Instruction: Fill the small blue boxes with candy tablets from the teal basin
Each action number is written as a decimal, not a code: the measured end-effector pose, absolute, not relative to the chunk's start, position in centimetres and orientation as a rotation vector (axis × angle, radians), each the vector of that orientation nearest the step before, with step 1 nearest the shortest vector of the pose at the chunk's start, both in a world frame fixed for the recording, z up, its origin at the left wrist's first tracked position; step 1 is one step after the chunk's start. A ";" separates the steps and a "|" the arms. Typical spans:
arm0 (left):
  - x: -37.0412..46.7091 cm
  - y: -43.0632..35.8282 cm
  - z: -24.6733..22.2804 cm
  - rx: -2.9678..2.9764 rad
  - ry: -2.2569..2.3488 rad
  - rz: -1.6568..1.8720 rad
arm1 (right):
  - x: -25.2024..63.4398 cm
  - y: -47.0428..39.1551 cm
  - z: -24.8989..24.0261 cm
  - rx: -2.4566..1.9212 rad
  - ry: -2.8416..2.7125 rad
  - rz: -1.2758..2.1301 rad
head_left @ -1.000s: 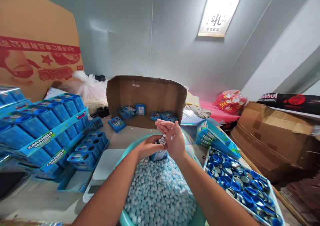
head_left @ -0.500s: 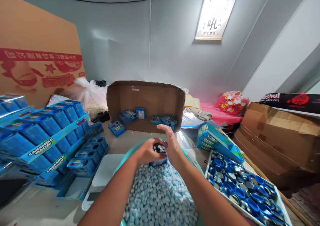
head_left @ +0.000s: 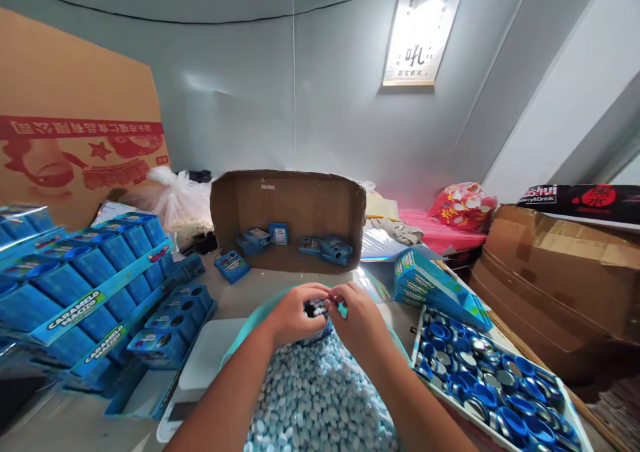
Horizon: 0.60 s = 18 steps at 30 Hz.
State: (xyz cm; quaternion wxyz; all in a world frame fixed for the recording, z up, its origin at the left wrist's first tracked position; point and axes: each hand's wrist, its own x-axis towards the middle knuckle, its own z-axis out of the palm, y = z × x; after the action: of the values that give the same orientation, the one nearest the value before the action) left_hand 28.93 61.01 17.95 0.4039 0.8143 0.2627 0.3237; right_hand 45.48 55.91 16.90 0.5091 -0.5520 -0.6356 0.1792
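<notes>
My left hand (head_left: 295, 313) is wrapped around a small blue candy box (head_left: 320, 333) just above the far part of the tub. Pale candies fill the box's dark opening, level with my fingers. Against the box's right side, my right hand (head_left: 356, 311) has its fingers curled, thumb and fingertips together by the top edge. Whatever those fingertips pinch is too small to make out. Below both hands, a heap of pale blue and white candies (head_left: 315, 392) lies in a turquoise tub (head_left: 231, 349).
Left of the tub sits a white scale (head_left: 207, 352), beside stacked blue candy boxes (head_left: 95, 272). A tray of blue lids (head_left: 490, 372) stands at right, below a blue display carton (head_left: 435, 289). Behind, an open cardboard box (head_left: 290, 202) holds several small blue boxes.
My right hand has gone from stretched fingers to curled fingertips at the box's top edge. My left hand still holds the box. The view has tilted up slightly.
</notes>
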 end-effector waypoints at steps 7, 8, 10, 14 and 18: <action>28.6 60.9 18.3 2.165 0.712 0.847 | 45.5 56.3 16.7 -1.192 -1.435 0.688; 28.6 60.8 18.3 2.178 0.729 0.863 | 45.7 56.3 16.5 -1.181 -1.412 0.718; 28.8 60.6 18.3 2.211 0.747 0.881 | 46.3 56.4 15.8 -1.185 -1.357 0.749; 28.8 60.5 18.0 2.235 0.778 0.866 | 47.9 56.6 14.4 -1.296 -1.289 0.731; 28.5 60.9 17.5 2.194 0.824 0.911 | 48.0 55.9 13.9 -1.455 -1.456 0.718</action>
State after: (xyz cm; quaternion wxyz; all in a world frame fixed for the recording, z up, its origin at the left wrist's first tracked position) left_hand 28.45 60.95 17.46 0.3084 0.8301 0.3116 0.3447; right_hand 47.96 55.86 13.94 0.4625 -0.5919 -0.5921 0.2918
